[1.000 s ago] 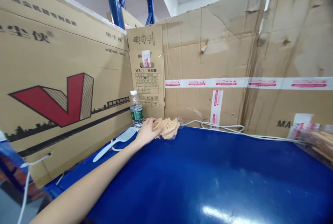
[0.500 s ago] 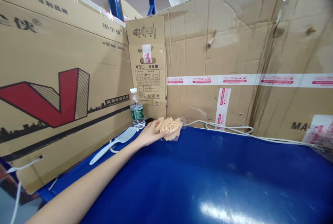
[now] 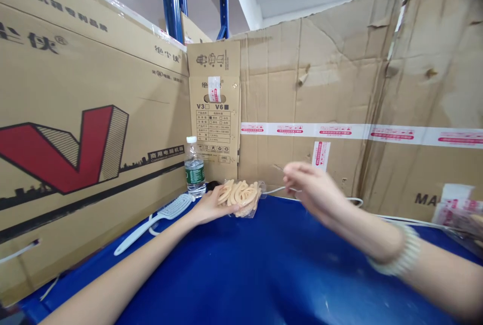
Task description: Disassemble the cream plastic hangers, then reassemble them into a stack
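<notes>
At the back of the blue surface, my left hand [image 3: 213, 206] is closed on the left side of a clear plastic bag [image 3: 245, 199]. Beige looped strips show through the plastic; their exact kind is not clear. My right hand [image 3: 315, 191] hovers in the air to the right of the bag, apart from it. It is somewhat blurred, its fingers loosely bent with nothing visible in them, and a pale coiled band [image 3: 402, 249] circles the wrist. Left of the bag stands a water bottle [image 3: 195, 169] with a green label. A light blue hairbrush [image 3: 158, 219] lies nearest my left forearm.
A large printed carton [image 3: 151, 113] walls off the left side. Cardboard sheets [image 3: 275, 88] stand along the back. A white cable [image 3: 411, 221] runs along the rear edge of the blue surface [image 3: 245, 269]. Taped plastic wrapping [image 3: 456, 214] sits at far right.
My right hand has come into view from the right and is now over the surface. My left hand keeps its hold on the bag. The view has tilted up slightly.
</notes>
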{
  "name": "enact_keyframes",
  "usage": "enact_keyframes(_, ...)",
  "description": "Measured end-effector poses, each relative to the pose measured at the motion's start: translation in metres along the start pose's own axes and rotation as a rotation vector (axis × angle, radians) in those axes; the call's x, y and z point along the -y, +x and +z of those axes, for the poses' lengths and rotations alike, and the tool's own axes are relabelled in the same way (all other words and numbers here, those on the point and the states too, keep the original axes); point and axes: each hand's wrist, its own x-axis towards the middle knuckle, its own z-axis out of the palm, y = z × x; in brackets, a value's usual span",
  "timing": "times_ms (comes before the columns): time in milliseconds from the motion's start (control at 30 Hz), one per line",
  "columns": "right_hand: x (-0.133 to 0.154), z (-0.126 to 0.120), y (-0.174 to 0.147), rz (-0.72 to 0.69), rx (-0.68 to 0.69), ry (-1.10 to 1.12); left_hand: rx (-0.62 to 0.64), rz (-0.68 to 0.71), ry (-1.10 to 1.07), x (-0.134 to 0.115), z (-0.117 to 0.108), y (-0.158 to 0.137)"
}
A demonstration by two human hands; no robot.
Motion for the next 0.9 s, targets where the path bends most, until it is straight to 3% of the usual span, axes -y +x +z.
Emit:
enact_keyframes(133, -0.031, 0.033, 0.015, 0.320, -0.004, -0.027, -0.070, 0.033, 0.026, 0.002, 0.005, 0.001)
enact_keyframes(267, -0.048, 0.054, 0.033, 0.447, 0.072, -0.054, -0.119, 0.089, 0.031, 0.004, 0.008, 0.002)
enact_keyframes(433, -0.049, 0.060, 0.049, 0.557, 0.164, -0.165, -0.198, 0.141, 0.020, 0.005, 0.010, 0.001)
enact_keyframes(633, -0.041, 0.065, 0.051, 0.558, 0.152, -0.230, -0.290, 0.258, -0.041, -0.005, 0.009, -0.001)
enact_keyframes(900, -0.025, 0.053, 0.023, 0.460, 0.123, -0.076, -0.369, 0.355, -0.185, -0.029, 0.016, -0.013)
